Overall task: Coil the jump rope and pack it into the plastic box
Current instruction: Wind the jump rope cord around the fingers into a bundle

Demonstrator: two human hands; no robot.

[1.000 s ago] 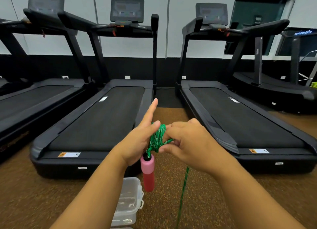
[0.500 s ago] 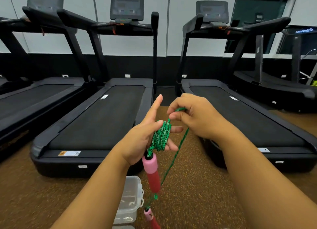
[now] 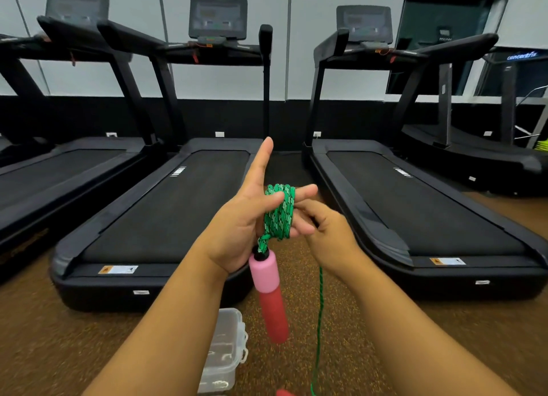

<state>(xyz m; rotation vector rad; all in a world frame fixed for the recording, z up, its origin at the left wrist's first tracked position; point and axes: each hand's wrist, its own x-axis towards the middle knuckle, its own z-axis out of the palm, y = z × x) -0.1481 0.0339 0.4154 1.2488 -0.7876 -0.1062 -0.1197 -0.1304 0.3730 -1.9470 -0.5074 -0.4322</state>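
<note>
A green jump rope (image 3: 280, 214) is wound in several turns around the fingers of my left hand (image 3: 243, 226), whose index finger points up. One pink and red handle (image 3: 268, 294) hangs below that hand. My right hand (image 3: 329, 232) sits just right of and under the coil, pinching the loose rope strand (image 3: 319, 321) that drops toward the floor. The tip of the second handle (image 3: 284, 392) shows at the bottom edge. A clear plastic box (image 3: 224, 351) with its lid on stands on the floor below my left forearm.
Black treadmills stand in a row ahead: one (image 3: 166, 217) right behind my hands, another (image 3: 415, 211) to the right, more at the left. Brown speckled rubber floor (image 3: 59, 351) lies around the box.
My right hand has come down from above the coil to below and right of it, laying another turn of rope around my left fingers. The second handle hangs lower in view.
</note>
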